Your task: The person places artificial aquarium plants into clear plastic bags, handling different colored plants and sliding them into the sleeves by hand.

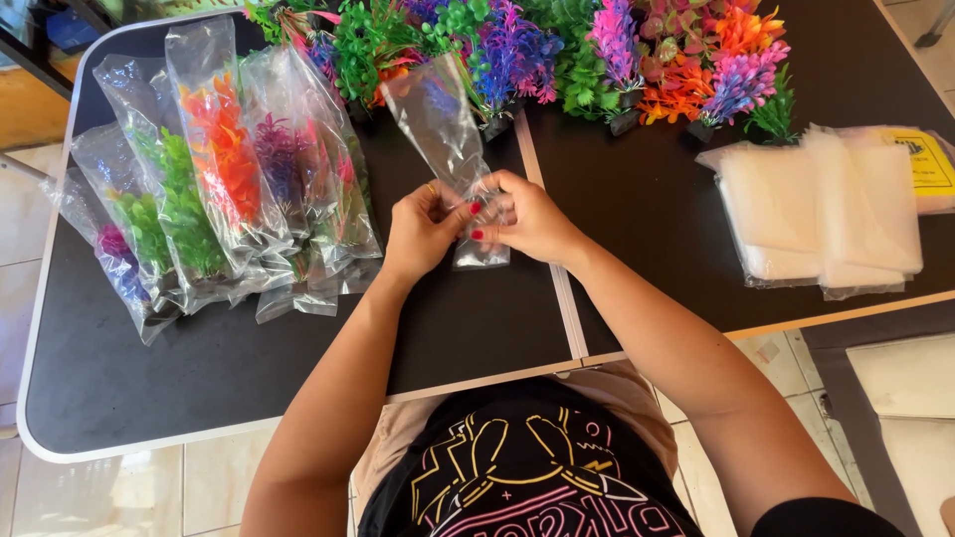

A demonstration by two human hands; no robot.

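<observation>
A clear, empty, tapered plastic bag [453,149] was pinched at its lower end by fingers of both left hand [423,231] & right hand [527,221], above the black table [468,318]. Approx. six bagged plastic plants [224,189] were laid at left.

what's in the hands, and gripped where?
Both hands, left and right, hold one clear plastic bag near its lower end, pinched between the fingers; the rest of the bag sticks up, away from the person.

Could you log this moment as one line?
left hand: holds clear bag | right hand: same bag | bagged plants: left | empty bags: right
</observation>
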